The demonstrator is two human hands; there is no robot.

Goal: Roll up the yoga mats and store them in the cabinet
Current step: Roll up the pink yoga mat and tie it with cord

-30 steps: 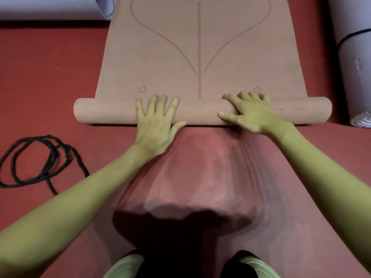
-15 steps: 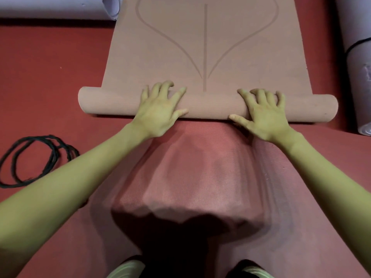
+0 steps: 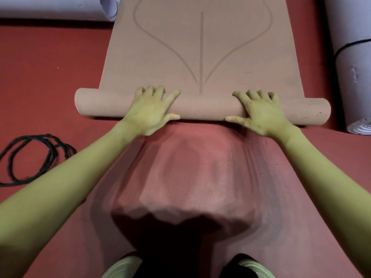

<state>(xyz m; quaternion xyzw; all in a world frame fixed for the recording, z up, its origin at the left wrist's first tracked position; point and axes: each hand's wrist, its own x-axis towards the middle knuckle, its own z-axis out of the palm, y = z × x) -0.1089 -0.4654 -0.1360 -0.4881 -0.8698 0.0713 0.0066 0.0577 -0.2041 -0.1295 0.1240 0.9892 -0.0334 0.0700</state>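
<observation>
Tan foam yoga mat (image 3: 202, 57), soft, likely springy: left hand (image 3: 149, 113) and right hand (image 3: 261, 115) spread flat, pressing its rolled part, clasping nothing.

tan yoga mat (image 3: 200, 47), leaf lines | red floor (image 3: 50, 77) | black cord (image 3: 40, 157)

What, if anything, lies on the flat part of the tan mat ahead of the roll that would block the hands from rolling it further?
Nothing visible: both the left hand and right hand press on the roll, and the flat mat ahead is bare.
</observation>
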